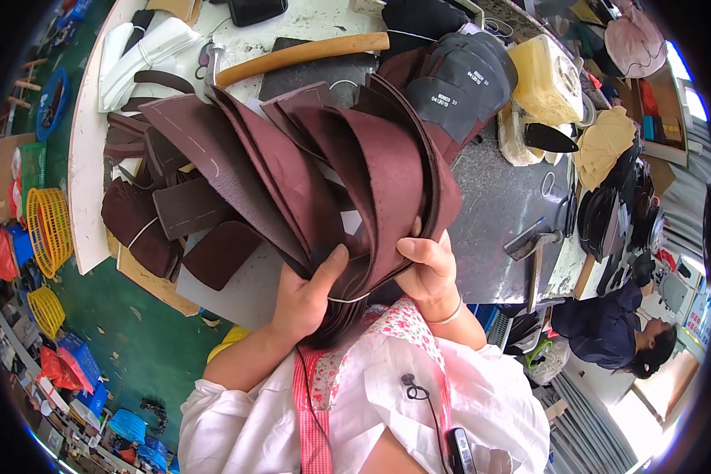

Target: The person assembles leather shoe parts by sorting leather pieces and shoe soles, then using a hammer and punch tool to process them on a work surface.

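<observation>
A thick bundle of maroon leather pieces (pixel 387 170) is fanned apart at its far end, above the workbench. My left hand (pixel 312 299) grips its near left side, thumb pressed against the leather. On the right side, my right hand (pixel 432 265) closes around the same bundle with its thumb on an outer piece. A thin pale band (pixel 347 299) runs round the narrow near end, close to my apron. Left of the bundle lie more dark brown leather pieces (pixel 201 208), some tied in a banded stack (pixel 141 229). Fingers behind the leather are partly hidden.
A curved wooden stick (pixel 304 57) and scissors (pixel 209 65) lie beyond the bundle. Black cut pieces (pixel 458 87) and a yellowish container (pixel 547 77) stand at the back right. A hammer (pixel 536 261) rests near the right edge. Another person (pixel 608 325) is farther right.
</observation>
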`<state>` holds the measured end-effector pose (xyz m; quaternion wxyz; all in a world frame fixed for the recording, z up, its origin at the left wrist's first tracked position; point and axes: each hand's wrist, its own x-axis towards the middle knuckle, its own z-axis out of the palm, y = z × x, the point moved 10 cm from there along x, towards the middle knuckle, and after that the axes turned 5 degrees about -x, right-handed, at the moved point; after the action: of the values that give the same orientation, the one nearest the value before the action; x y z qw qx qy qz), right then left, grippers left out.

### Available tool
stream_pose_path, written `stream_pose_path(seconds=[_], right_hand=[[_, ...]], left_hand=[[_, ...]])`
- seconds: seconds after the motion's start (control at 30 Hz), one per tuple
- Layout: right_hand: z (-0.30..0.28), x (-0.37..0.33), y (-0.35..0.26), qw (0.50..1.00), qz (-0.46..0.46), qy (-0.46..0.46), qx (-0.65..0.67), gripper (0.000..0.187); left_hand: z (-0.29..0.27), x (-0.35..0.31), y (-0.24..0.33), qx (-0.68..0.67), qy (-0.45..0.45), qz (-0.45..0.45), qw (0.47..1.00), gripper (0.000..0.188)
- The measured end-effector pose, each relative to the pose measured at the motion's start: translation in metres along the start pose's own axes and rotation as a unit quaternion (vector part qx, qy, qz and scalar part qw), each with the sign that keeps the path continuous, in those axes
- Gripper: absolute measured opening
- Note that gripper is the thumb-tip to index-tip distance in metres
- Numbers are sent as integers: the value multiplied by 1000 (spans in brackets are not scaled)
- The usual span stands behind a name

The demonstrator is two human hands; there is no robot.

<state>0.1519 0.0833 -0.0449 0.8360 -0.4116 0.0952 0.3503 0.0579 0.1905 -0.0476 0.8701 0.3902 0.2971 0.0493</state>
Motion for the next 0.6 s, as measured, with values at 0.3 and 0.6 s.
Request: stream_pose_path(seconds=[0.3, 0.6], right_hand=[[14, -9, -25, 985, -81, -109, 105, 43], [25, -14, -36, 991, -107, 5, -82, 51]], left_hand=[[20, 4, 14, -183, 6, 17, 983, 17], [22, 2, 13, 19, 2, 60, 998, 24]])
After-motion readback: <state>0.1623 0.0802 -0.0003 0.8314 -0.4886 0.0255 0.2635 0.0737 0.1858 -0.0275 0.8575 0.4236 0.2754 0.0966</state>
